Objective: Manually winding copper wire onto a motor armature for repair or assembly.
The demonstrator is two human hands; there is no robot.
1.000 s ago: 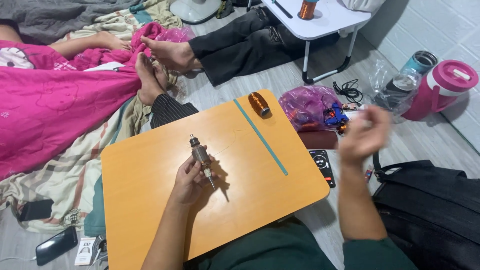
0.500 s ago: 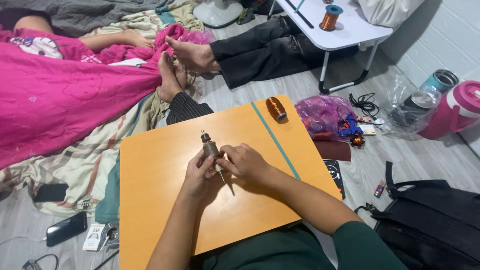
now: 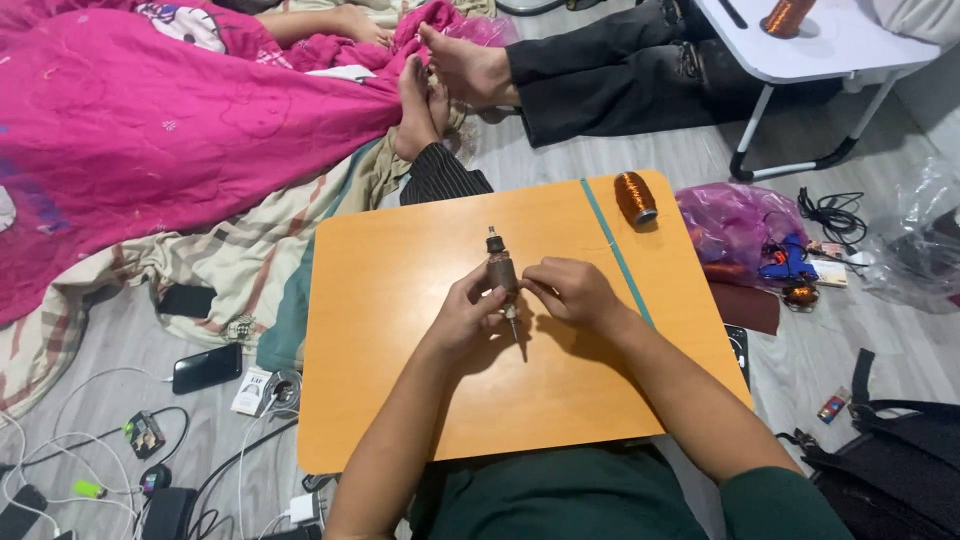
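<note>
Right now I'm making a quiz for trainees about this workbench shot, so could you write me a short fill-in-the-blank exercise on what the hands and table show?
1. Both hands, left hand and right hand, hold a small motor armature above the ____ table.
2. The spool of copper wire lies near the table's far ____ corner.
3. A thin ____ strip runs across the tabletop.

Missing words: orange; right; teal

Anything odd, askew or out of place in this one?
Nothing spilled or broken. Both hands, left hand and right hand, hold the rotor over the board. The copper wire spool lies on its side near the far right corner. Cables and phones clutter the floor at left.
</note>
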